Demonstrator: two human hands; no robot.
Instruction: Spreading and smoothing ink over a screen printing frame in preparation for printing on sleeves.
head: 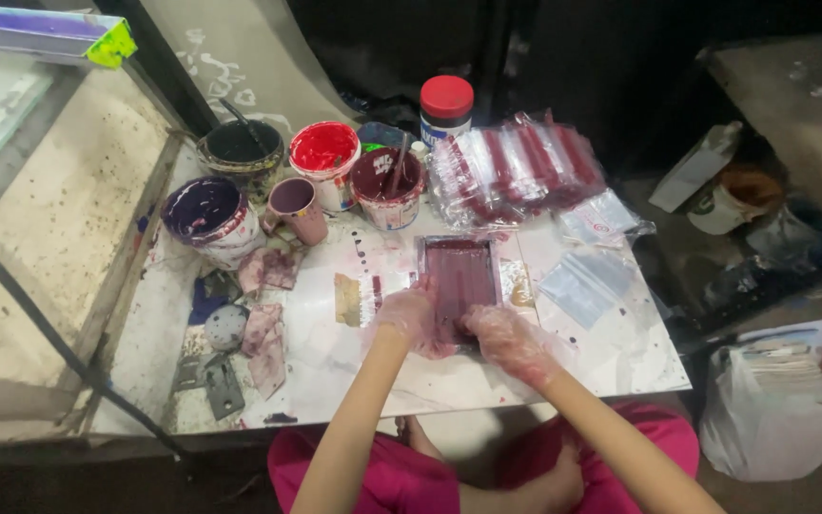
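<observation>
You were mid-way pressing the maroon-inked rectangular frame [461,276], which lay at table centre, your gloved left hand [414,319] and right hand [506,341] clamped on its 6 o'clock edge, likely needing a steady, level lift next

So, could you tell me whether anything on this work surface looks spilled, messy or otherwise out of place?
Yes. The white tabletop carries dark red drips and smears below the paint pots, and stained rags lie crumpled at its left. Both gloved hands, left and right, rest on the maroon-coated rectangular plate. Nothing looks tipped over.
</observation>
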